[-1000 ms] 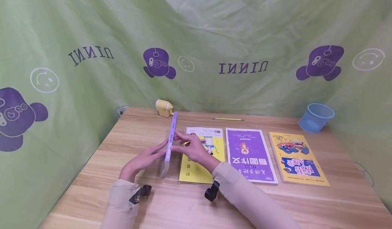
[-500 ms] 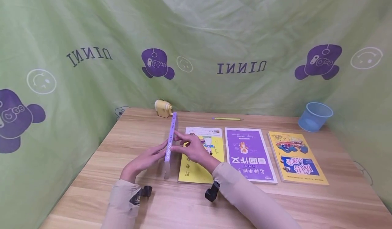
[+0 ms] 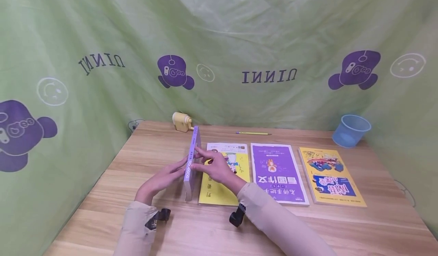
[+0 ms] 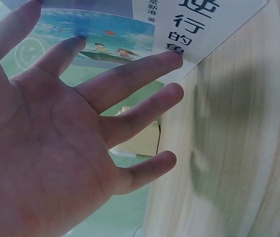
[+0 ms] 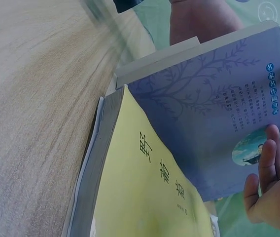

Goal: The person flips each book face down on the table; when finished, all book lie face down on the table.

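A thin book (image 3: 191, 153) with a pale purple spine stands on edge on the table, spine up, between the two hands. Its front cover (image 4: 125, 34), with a sky picture and large characters, faces the left hand (image 3: 164, 180). That hand's fingers are spread and straight, fingertips at the cover. On the other side, the right hand (image 3: 219, 168) touches the book with its fingertips. The right wrist view shows the back cover (image 5: 199, 108), pale purple with printed branches, and the right hand's fingers (image 5: 268, 163) lying against it.
Right of the standing book lie a yellow book (image 3: 219, 195), a purple book (image 3: 273, 164) and an orange-yellow book (image 3: 332, 176) in a row. Toward the back are a cream hand-cranked pencil sharpener (image 3: 182, 122), a yellow pencil (image 3: 253, 133) and a blue bucket-shaped holder (image 3: 350, 132).
The standing book's lower near corner has swung slightly to the right, so the book is more upright and more of its right side shows. Both hands stay nearly where they were.
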Motion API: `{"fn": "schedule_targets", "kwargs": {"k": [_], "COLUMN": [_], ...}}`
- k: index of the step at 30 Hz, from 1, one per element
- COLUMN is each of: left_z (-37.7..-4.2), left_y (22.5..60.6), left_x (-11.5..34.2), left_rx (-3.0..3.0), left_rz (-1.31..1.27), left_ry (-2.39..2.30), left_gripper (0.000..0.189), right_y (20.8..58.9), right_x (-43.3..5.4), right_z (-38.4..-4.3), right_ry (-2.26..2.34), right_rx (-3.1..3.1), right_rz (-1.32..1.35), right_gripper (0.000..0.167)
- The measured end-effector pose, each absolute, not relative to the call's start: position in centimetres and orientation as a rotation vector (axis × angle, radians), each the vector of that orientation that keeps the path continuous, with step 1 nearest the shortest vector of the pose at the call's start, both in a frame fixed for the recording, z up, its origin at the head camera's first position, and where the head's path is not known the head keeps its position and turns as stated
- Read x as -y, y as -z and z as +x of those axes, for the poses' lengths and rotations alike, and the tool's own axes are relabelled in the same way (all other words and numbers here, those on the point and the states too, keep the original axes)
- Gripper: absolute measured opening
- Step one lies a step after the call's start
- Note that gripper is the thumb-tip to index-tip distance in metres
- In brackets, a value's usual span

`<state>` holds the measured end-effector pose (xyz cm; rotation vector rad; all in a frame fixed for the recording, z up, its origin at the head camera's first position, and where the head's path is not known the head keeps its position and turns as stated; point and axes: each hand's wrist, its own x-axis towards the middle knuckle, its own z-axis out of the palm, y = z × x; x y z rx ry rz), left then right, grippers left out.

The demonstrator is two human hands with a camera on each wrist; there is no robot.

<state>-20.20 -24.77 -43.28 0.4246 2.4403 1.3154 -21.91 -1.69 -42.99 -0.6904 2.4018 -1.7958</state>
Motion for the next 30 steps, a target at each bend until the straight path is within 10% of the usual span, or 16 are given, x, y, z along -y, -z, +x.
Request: {"fn": "schedule_targets", "kwargs": {"k": [30], "left_z": [-18.8], "left_y": [41.2], "left_x": [24.8], "left_rx": [-2.619], "left_rz": [0.463], "left_ry": [-1.358], "left_gripper": [0.059], "right_y": [43.5], "right_x": [2.3], "right_z": [-22.0], "right_ry": [1.844], "right_rx": [-2.372], "right_rz": [-0.657], "right_gripper": [0.061]}}
